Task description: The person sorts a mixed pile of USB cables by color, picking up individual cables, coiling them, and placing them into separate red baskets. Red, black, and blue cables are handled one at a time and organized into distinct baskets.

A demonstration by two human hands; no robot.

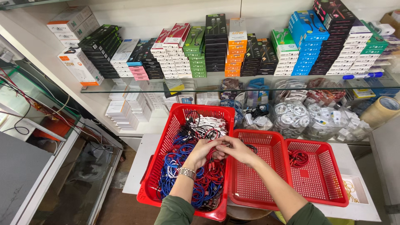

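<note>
Cables (pixel 187 175) in leftmost basket (pixel 166 137)

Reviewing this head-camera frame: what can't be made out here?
- Head view: what the left hand and right hand pinch between them; the fingers cover it.
- Floor of the large red plastic basket: buried under the tangle of blue, red, white and black cables.
- Its near corner and both elbows: cut off by the bottom edge.
- Contents of the clear plastic bags under the glass shelf: too small and glare-blurred to identify.

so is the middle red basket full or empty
Nearly empty: the middle red basket shows bare mesh floor, with only a dark cable at its far edge, unlike the cable-filled left basket.
</note>
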